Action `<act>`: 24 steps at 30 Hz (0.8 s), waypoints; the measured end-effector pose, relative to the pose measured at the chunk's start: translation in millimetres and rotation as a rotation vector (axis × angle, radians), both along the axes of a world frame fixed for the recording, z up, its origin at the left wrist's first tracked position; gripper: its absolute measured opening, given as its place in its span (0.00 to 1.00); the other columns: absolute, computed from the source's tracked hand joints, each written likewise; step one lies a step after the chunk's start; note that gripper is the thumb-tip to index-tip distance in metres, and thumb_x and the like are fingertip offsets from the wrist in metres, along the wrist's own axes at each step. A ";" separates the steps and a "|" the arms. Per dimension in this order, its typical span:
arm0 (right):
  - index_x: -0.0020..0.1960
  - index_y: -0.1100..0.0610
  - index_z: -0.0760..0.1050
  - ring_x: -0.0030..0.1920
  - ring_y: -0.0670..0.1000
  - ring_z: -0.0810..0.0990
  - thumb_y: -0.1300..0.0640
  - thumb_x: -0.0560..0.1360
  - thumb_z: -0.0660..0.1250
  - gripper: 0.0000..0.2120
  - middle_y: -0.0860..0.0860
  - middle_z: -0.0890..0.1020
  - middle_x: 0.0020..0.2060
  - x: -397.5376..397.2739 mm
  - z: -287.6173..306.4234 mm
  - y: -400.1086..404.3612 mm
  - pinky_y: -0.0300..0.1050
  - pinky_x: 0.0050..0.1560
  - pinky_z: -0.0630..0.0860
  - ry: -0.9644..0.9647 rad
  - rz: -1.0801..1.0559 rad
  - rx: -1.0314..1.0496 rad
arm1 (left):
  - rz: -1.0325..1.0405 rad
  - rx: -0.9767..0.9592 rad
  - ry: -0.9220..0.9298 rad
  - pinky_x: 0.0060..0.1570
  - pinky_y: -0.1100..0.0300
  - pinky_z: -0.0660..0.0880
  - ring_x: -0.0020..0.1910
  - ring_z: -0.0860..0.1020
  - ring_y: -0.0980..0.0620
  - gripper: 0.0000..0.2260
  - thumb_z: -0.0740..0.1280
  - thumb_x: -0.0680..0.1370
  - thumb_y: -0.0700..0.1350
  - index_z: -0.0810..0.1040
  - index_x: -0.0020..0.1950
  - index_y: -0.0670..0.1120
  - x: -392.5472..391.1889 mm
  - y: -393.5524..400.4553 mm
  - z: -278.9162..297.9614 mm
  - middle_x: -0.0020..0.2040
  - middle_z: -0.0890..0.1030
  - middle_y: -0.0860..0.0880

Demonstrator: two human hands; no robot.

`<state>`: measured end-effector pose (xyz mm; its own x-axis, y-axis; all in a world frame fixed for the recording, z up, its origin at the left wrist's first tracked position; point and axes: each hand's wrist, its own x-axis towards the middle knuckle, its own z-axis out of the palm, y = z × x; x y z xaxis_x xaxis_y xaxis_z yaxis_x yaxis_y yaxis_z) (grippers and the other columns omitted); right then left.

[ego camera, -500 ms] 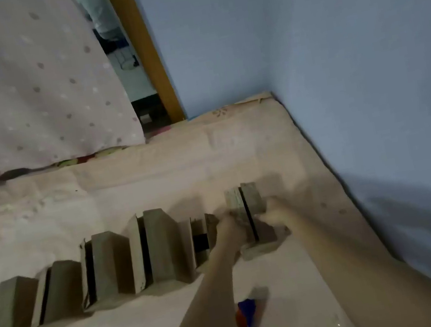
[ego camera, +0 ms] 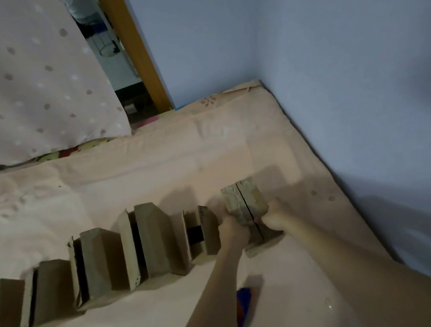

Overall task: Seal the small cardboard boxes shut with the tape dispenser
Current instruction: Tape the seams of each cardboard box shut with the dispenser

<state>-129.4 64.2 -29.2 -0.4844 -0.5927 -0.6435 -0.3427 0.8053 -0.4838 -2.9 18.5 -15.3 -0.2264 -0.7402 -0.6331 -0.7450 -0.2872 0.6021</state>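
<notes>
The box (ego camera: 246,209) right of centre is gripped by the left hand (ego camera: 233,227) and right hand (ego camera: 273,218); its flaps should be pressed flush before taping.

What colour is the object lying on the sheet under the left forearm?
Blue with a red-orange patch: the object, partly hidden by the forearm, shows in the head view.

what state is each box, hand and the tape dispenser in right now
rightmost box: flaps pressed together, untaped
left hand: grips that box
right hand: grips that box
other boxes: flaps open, in a row
tape dispenser: lying on the sheet, untouched
</notes>
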 end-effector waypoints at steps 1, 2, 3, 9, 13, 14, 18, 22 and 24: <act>0.63 0.57 0.77 0.58 0.58 0.80 0.50 0.73 0.73 0.21 0.56 0.82 0.58 0.8 5.4 6.6 0.44 0.52 0.75 0.015 0.023 0.004 | -0.015 0.020 0.005 0.57 0.51 0.79 0.58 0.78 0.43 0.19 0.69 0.78 0.43 0.69 0.67 0.41 2.3 4.0 1.7 0.61 0.78 0.43; 0.63 0.56 0.77 0.58 0.57 0.80 0.51 0.73 0.72 0.21 0.56 0.82 0.58 1.8 8.6 14.1 0.43 0.51 0.74 0.025 0.035 0.004 | -0.042 0.036 0.008 0.56 0.53 0.78 0.58 0.77 0.44 0.18 0.68 0.79 0.43 0.70 0.66 0.41 5.2 8.6 2.7 0.61 0.78 0.44; 0.63 0.55 0.78 0.57 0.57 0.80 0.51 0.73 0.72 0.20 0.55 0.82 0.57 3.1 10.5 22.7 0.43 0.52 0.75 0.028 0.042 0.005 | -0.071 0.050 0.010 0.54 0.55 0.78 0.58 0.77 0.45 0.16 0.67 0.80 0.43 0.70 0.65 0.40 8.2 13.8 4.9 0.59 0.77 0.44; 0.70 0.55 0.73 0.64 0.56 0.77 0.52 0.76 0.70 0.23 0.53 0.79 0.64 16.5 25.3 72.5 0.45 0.64 0.72 -0.051 0.092 -0.040 | -0.126 0.128 0.111 0.50 0.44 0.82 0.53 0.82 0.40 0.06 0.62 0.80 0.37 0.75 0.55 0.40 24.8 48.1 11.9 0.54 0.81 0.40; 0.75 0.53 0.62 0.63 0.54 0.78 0.27 0.55 0.76 0.57 0.49 0.78 0.64 22.6 17.1 96.4 0.48 0.62 0.77 -0.036 0.129 0.040 | -0.203 0.175 0.154 0.49 0.43 0.82 0.51 0.83 0.39 0.09 0.64 0.77 0.35 0.77 0.56 0.37 33.1 66.4 9.6 0.53 0.82 0.38; 0.77 0.56 0.56 0.65 0.55 0.77 0.27 0.54 0.76 0.63 0.51 0.75 0.65 25.8 17.1 101.9 0.47 0.61 0.77 -0.010 0.153 0.066 | -0.218 0.185 0.165 0.49 0.43 0.82 0.51 0.83 0.39 0.09 0.64 0.76 0.34 0.77 0.56 0.36 34.9 70.3 9.9 0.54 0.82 0.38; 0.78 0.58 0.27 0.76 0.61 0.61 0.37 0.63 0.79 0.71 0.61 0.52 0.78 47.4 40.4 122.6 0.52 0.73 0.66 0.083 0.204 0.184 | -0.250 0.223 0.184 0.51 0.42 0.82 0.52 0.83 0.37 0.13 0.58 0.76 0.33 0.77 0.58 0.35 40.9 90.1 16.8 0.56 0.81 0.35; 0.79 0.58 0.32 0.72 0.62 0.63 0.34 0.60 0.78 0.70 0.59 0.55 0.74 46.9 29.4 143.1 0.55 0.72 0.67 0.191 0.276 0.195 | -0.256 0.191 0.154 0.50 0.50 0.83 0.51 0.83 0.43 0.14 0.60 0.80 0.36 0.74 0.64 0.35 43.1 108.5 12.2 0.59 0.81 0.37; 0.78 0.57 0.40 0.69 0.61 0.66 0.36 0.62 0.77 0.63 0.58 0.61 0.70 36.8 28.8 156.7 0.57 0.68 0.69 0.259 0.353 0.188 | -0.200 0.178 0.190 0.47 0.57 0.83 0.47 0.82 0.48 0.11 0.62 0.80 0.37 0.77 0.62 0.38 46.2 119.1 10.6 0.56 0.81 0.41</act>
